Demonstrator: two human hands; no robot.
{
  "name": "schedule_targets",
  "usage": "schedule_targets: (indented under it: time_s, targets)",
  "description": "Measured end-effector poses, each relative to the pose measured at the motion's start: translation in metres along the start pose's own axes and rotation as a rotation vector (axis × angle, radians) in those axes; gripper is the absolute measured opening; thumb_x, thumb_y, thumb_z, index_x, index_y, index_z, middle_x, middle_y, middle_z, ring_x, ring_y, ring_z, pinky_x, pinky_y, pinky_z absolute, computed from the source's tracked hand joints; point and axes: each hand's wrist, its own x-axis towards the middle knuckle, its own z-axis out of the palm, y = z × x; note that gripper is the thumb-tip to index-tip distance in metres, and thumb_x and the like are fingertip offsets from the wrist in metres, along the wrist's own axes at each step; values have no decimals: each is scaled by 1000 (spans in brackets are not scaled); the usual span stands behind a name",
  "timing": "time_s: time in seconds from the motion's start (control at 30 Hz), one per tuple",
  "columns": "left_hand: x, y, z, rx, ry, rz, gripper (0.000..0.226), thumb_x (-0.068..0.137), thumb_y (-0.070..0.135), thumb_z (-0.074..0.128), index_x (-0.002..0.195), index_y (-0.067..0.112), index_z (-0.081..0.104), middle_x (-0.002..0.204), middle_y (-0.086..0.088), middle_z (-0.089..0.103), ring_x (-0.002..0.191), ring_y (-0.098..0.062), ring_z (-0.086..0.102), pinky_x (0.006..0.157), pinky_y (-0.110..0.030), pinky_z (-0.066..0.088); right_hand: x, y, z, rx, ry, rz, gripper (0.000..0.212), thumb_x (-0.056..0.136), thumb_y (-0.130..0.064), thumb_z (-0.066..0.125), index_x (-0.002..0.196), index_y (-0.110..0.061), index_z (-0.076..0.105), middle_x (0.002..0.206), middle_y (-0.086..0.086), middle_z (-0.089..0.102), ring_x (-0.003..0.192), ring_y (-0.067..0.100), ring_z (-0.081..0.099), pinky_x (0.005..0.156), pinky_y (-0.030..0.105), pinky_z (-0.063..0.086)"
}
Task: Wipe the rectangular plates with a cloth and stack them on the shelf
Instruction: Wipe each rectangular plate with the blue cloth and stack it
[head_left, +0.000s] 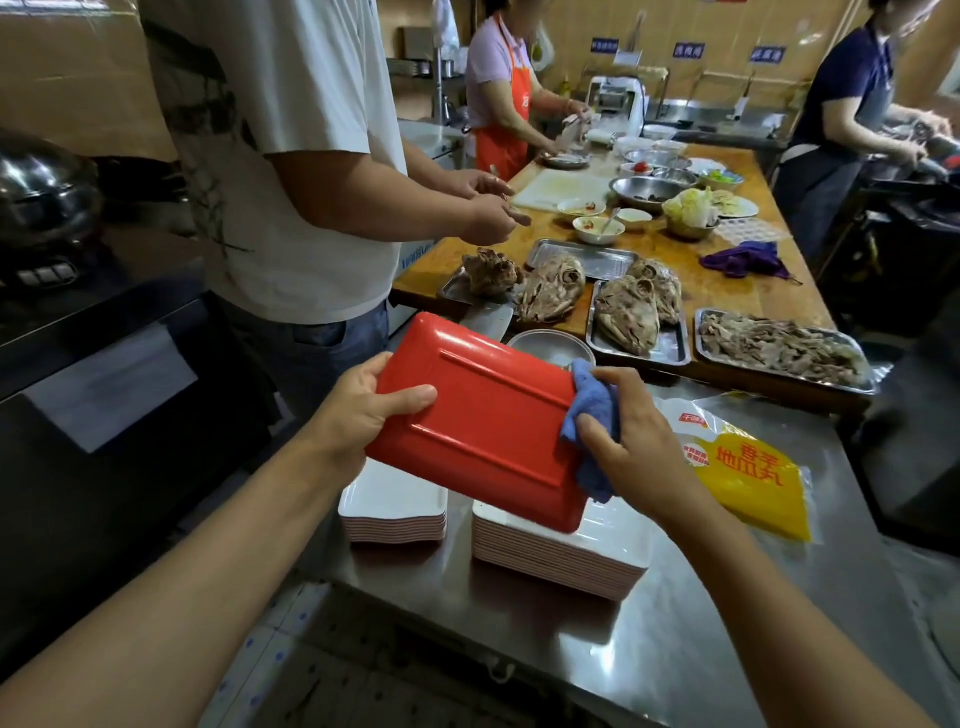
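A red rectangular plate (478, 415) is held upside down above the steel counter, its ridged underside facing me. My left hand (363, 410) grips its left edge, thumb on top. My right hand (628, 431) holds a blue cloth (592, 410) against the plate's right edge. Two stacks of white-topped rectangular plates sit on the counter below: a smaller left stack (392, 512) and a taller right stack (561, 561), both partly hidden by the red plate.
The steel counter (675, 649) carries a yellow food bag (753, 478) at right. Beyond, a wooden table (737, 291) holds metal trays of meat, bowls and a purple rag. A person in a white shirt (291, 156) stands close at left; two others work behind.
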Motion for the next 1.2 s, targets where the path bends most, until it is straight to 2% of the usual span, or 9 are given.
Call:
schedule_targets:
  time_s: [0.1, 0.17, 0.23, 0.3, 0.43, 0.53, 0.67, 0.97, 1.2]
  targets:
    - [2, -6, 7, -113, 48, -59, 44, 63, 16, 71, 106, 16, 60, 96, -9, 71, 81, -24, 69, 69, -36, 57, 1, 0, 5, 28, 22, -7, 41, 94, -11, 49, 133, -14, 37, 131, 1, 39, 122, 17, 40, 100, 33, 35]
    - [6, -9, 12, -178, 109, -100, 37, 70, 14, 69, 106, 17, 59, 92, -9, 70, 79, -24, 68, 69, -38, 56, -1, -1, 11, -26, 27, -48, 49, 95, -14, 46, 141, -16, 31, 152, 1, 19, 139, 13, 20, 115, 27, 17]
    - [8, -13, 15, -215, 167, -135, 28, 79, 12, 66, 105, 18, 59, 90, -8, 70, 78, -24, 67, 68, -39, 53, -10, 1, 14, -88, -4, -98, 54, 94, -26, 40, 146, -25, 24, 154, -12, 5, 140, 0, 5, 110, 9, 4]
    - [10, -16, 15, -242, 204, -166, 22, 83, 13, 65, 103, 20, 59, 89, -8, 69, 78, -24, 67, 67, -40, 53, -24, 7, 15, -105, -42, -130, 57, 90, -29, 38, 143, -36, 19, 150, -17, 3, 136, -6, 6, 107, 5, 7]
    - [5, -20, 25, -296, 229, -214, 19, 88, 17, 62, 105, 23, 59, 96, -8, 69, 84, -25, 67, 68, -40, 54, -41, 18, 24, -215, 10, -173, 61, 85, -17, 49, 143, -17, 32, 152, -4, 10, 140, 17, 16, 112, 41, 29]
    - [-1, -21, 36, -370, 221, -223, 16, 91, 18, 57, 106, 24, 58, 100, -9, 69, 87, -26, 66, 73, -42, 54, -40, 10, 38, -338, 83, -223, 56, 81, -10, 57, 136, -4, 45, 150, 15, 29, 140, 30, 18, 111, 52, 25]
    - [-8, -23, 46, -401, 261, -178, 12, 96, 16, 49, 102, 23, 57, 91, -8, 68, 80, -23, 66, 69, -39, 54, -40, -14, 71, -345, 56, -307, 54, 82, -12, 59, 133, -1, 48, 147, 21, 35, 138, 33, 18, 109, 59, 25]
    - [-28, -33, 30, -494, 244, -85, 22, 98, 7, 41, 103, 16, 60, 89, -3, 71, 75, -11, 71, 62, -23, 57, -12, -59, 109, -304, -174, -290, 62, 93, -45, 24, 150, -20, 17, 159, 0, 3, 146, 15, -4, 119, 31, -2]
    - [-41, -27, -8, -485, 317, -83, 25, 96, 9, 45, 120, 13, 54, 94, -11, 68, 73, -20, 70, 62, -37, 58, 7, -35, 104, -317, -198, -210, 61, 95, -45, 22, 150, -23, 12, 159, -1, -2, 146, 13, -6, 118, 28, -5]
